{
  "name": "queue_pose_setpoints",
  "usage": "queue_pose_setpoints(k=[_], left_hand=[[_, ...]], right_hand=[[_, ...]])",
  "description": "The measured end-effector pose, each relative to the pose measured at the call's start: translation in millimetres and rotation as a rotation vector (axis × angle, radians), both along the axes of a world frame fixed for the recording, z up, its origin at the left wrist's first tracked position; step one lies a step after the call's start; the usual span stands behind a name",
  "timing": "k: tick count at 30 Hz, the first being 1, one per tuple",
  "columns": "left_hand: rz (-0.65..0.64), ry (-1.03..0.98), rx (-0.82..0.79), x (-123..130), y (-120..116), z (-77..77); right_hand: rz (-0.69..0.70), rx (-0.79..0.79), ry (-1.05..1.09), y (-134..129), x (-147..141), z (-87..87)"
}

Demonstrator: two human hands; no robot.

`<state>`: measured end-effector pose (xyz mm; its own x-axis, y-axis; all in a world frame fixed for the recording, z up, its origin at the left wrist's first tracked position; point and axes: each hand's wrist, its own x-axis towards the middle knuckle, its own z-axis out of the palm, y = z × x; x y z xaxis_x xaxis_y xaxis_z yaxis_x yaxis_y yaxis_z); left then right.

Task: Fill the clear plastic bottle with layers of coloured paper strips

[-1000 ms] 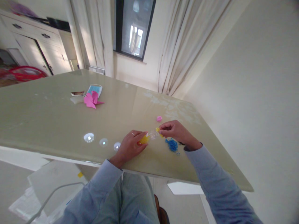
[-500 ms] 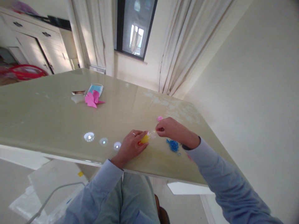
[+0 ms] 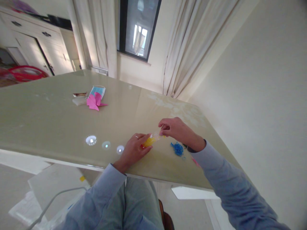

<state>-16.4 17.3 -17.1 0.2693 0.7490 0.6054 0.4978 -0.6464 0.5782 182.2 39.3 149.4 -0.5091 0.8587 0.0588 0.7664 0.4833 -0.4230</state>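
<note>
Raised slightly, the right hand [image 3: 177, 130] curls, hold unclear; the left hand [image 3: 133, 148] grips the container [image 3: 150, 141], best kept steady.

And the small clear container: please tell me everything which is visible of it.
The clear container, seemingly plastic, shows yellow contents and something red at the end the left hand grips. It slants over the table toward the right hand, close to its other end; whether that hand touches it is unclear.

- Dark-framed window [image 3: 140, 28] between cream curtains [image 3: 96, 38]
- Plain off-white wall [image 3: 259, 86] at right
- White cabinet [image 3: 55, 57] with dark pulls [image 3: 46, 34], far left
- Glossy olive-beige tabletop [image 3: 55, 124] catching round light reflections [image 3: 91, 140]
- Pale floor [image 3: 189, 214] below
</note>
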Motion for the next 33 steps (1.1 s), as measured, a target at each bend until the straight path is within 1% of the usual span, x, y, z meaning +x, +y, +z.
queue_pose_setpoints(k=[2, 6, 10, 15, 19, 23, 30, 33], left_hand=[[0.007, -0.008, 0.003, 0, 0, -1.1], [-0.003, -0.049, -0.001, 0, 0, -1.8], [-0.026, -0.050, -0.006, 0, 0, -0.6], [-0.024, -0.066, -0.034, 1, 0, 0.3], [-0.040, -0.089, -0.070, 1, 0, 0.5], [-0.061, -0.112, -0.105, 2, -1, 0.1], [-0.094, -0.137, -0.167, 2, -2, 1.6], [-0.119, -0.139, -0.188, 2, -3, 2.2]], right_hand=[[0.016, 0.020, -0.013, -1, -1, 1.3], [0.112, 0.105, -0.108, 0, -2, 4.0], [0.175, 0.129, -0.195, 3, 0, 1.1], [0.204, 0.147, -0.178, 5, 4, -3.1], [0.186, 0.112, -0.102, 4, 5, -1.1], [0.137, 0.054, 0.008, 4, 4, -0.5], [0.047, -0.092, 0.208, 5, 5, -5.4], [-0.003, -0.123, 0.286, 5, 3, -7.6]])
